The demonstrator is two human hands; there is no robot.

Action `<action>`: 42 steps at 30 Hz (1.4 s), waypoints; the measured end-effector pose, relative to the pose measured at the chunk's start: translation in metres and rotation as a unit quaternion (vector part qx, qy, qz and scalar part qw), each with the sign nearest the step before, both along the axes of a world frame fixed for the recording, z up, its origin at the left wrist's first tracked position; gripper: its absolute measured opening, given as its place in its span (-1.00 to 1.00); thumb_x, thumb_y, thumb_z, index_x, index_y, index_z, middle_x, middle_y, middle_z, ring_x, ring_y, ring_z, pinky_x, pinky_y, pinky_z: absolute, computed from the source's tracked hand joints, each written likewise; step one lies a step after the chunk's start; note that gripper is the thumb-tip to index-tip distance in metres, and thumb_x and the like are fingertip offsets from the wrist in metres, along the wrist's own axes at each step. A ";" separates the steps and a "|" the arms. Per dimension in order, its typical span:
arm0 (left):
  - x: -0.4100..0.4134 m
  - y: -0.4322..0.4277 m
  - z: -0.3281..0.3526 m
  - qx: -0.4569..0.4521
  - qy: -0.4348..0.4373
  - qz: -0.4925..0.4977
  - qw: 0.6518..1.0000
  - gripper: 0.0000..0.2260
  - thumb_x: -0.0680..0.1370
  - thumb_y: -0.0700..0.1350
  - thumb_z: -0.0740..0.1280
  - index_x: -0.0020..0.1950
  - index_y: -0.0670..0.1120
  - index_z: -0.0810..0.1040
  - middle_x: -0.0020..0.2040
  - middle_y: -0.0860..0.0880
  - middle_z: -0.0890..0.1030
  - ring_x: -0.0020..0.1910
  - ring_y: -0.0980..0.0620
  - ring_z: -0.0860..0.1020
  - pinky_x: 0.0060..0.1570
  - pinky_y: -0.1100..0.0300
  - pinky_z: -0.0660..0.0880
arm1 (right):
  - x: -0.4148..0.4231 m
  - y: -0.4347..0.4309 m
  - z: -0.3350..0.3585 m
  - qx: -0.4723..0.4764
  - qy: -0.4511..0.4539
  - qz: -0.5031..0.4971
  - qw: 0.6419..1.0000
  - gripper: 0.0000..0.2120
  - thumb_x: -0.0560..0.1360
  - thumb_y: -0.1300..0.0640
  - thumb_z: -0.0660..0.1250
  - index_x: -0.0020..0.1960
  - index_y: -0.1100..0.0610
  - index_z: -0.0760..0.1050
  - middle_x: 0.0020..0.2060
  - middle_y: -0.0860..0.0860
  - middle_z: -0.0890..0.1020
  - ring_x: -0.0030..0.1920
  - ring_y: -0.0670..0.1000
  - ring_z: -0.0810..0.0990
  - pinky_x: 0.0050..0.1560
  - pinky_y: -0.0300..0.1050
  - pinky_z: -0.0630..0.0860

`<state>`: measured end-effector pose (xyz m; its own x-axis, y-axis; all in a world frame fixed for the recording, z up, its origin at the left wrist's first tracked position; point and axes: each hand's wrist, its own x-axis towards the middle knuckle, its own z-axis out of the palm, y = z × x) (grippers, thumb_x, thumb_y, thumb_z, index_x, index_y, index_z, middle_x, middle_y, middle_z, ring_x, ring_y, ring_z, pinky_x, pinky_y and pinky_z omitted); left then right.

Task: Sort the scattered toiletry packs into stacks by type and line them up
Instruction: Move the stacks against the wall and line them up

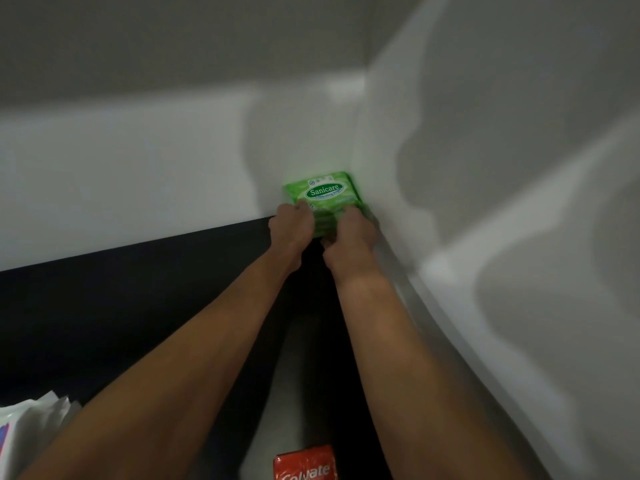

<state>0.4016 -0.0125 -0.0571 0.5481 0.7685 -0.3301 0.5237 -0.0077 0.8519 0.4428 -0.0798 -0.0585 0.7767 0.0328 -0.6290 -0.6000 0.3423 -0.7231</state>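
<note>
**2 hands on 1 green stack in the far corner**

We count 1 green Sanicare stack (323,192), 1 red Colgate box (304,464) and a small heap of white packs (24,427). The heap is too blurred and cut off by the edge for us to count its packs. On the green stack we see 1 full label face on top. Between the hands we see the edges of several more packs beneath it, but we cannot give their exact number.

The green stack sits at the far end of the dark surface (138,306), right in the corner where the far wall (138,150) meets the right wall (485,168). Its far right corner is close against the right wall.

Both arms reach out to it. The left hand (290,225) grips the stack's near left side, its fingers curled round the edge and a fingertip resting on the top pack. The right hand (353,232) grips the near right side in the same way, fingers bent round the layers. The 2 hands are just beside each other, with a narrow strip of green between them.

The Colgate box lies at the near edge, between the 2 forearms and well apart from the green stack. The white packs lie at the near left, beside the left forearm.
</note>
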 end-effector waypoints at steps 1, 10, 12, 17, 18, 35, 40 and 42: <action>-0.001 0.000 0.003 0.001 -0.003 -0.006 1.000 -0.58 0.73 0.03 0.12 0.40 -0.25 0.49 0.33 -0.24 0.55 0.05 -0.10 0.52 -0.07 0.13 0.41 | 0.001 0.001 0.003 -0.001 -0.001 0.011 1.000 -0.79 0.57 0.28 0.26 -0.17 0.12 0.61 -0.02 0.25 0.72 -0.19 0.22 0.73 -0.27 0.01 0.65; -0.012 0.019 0.014 0.041 0.045 -0.111 0.992 -0.58 0.73 0.06 0.13 0.26 -0.25 0.59 0.14 -0.17 0.62 0.03 -0.14 0.60 -0.23 0.15 0.43 | 0.002 -0.002 0.036 -0.069 -0.026 0.202 0.977 -0.73 0.74 0.28 0.09 0.26 0.30 0.54 0.26 0.23 0.61 -0.02 0.15 0.65 -0.10 -0.09 0.55; -0.016 0.021 0.016 0.048 0.052 -0.129 0.989 -0.50 0.72 0.14 0.12 0.24 -0.26 0.60 0.17 -0.23 0.66 0.08 -0.22 0.63 -0.04 0.08 0.54 | -0.005 -0.009 0.037 -0.064 -0.051 0.216 0.973 -0.61 0.73 0.32 0.09 0.53 0.33 0.38 0.43 0.26 0.52 -0.21 -0.04 0.52 -0.21 -0.14 0.48; -0.039 0.025 0.032 0.072 0.056 -0.116 0.989 -0.42 0.72 0.20 0.12 0.20 -0.31 0.61 0.10 -0.24 0.66 0.16 -0.26 0.60 0.03 0.09 0.44 | -0.023 -0.022 0.047 -0.069 -0.004 0.172 0.983 -0.74 0.68 0.35 0.14 0.28 0.18 0.51 -0.01 0.13 0.59 -0.27 -0.01 0.42 0.16 0.10 0.51; -0.047 0.025 0.037 0.083 0.053 -0.116 0.988 -0.47 0.74 0.15 0.13 0.10 -0.30 0.62 -0.03 -0.18 0.64 0.09 -0.22 0.58 -0.02 0.11 0.37 | -0.029 -0.025 0.052 -0.072 0.007 0.175 0.982 -0.79 0.69 0.33 0.16 0.22 0.13 0.47 -0.08 0.08 0.54 -0.25 -0.03 0.43 0.20 0.09 0.52; -0.280 0.032 0.181 0.229 -0.020 -0.201 0.952 -0.74 0.72 0.00 0.27 0.33 -0.06 0.61 0.16 -0.06 0.70 0.09 -0.01 0.66 0.09 0.15 0.54 | -0.235 -0.064 0.149 -0.092 -0.140 0.191 0.967 -0.76 0.67 0.14 0.33 0.30 0.03 0.63 0.12 -0.05 0.73 0.12 0.00 0.72 0.21 0.03 0.68; -0.343 0.039 0.197 0.241 -0.046 -0.169 0.955 -0.76 0.71 -0.06 0.30 0.32 -0.11 0.62 0.18 -0.05 0.70 0.11 0.06 0.64 0.08 0.23 0.48 | -0.297 -0.069 0.169 -0.081 -0.127 0.220 0.964 -0.77 0.68 0.13 0.33 0.30 0.01 0.63 0.13 -0.04 0.73 0.12 -0.01 0.73 0.21 0.03 0.68; -0.364 0.042 0.192 0.238 -0.037 -0.154 0.958 -0.76 0.70 -0.08 0.31 0.32 -0.11 0.63 0.16 -0.04 0.71 0.08 0.09 0.63 0.07 0.24 0.48 | -0.317 -0.067 0.168 -0.070 -0.105 0.236 0.963 -0.78 0.68 0.12 0.34 0.30 0.01 0.62 0.13 -0.02 0.73 0.13 0.01 0.73 0.22 0.06 0.67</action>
<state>0.0374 0.0292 0.1349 0.7813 0.6206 0.0668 0.3720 -0.5490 0.7485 0.1257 -0.1465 0.1100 0.8066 0.3408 -0.4829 -0.4999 -0.0424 -0.8650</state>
